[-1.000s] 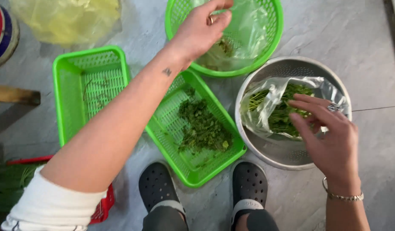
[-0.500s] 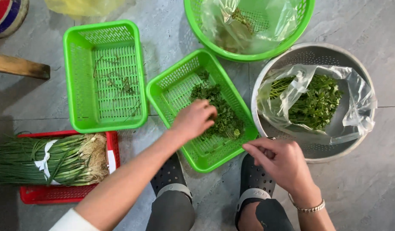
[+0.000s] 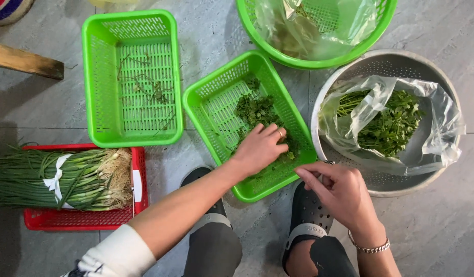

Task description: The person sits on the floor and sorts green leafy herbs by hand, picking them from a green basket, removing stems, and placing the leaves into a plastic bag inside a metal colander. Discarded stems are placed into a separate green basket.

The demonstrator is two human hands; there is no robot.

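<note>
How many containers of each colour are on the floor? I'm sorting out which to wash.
Green plastic rectangular baskets: 2
Green plastic round basket: 1
Red plastic crate: 1
Silver metal round colander: 1
Total: 5

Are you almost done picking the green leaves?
Some is done: a small pile of leaves lies in the middle green basket. Right now the left hand reaches into that pile, and the right hand hovers at the basket's edge. Plenty is left: a bag of herbs sits in the metal bowl.
</note>
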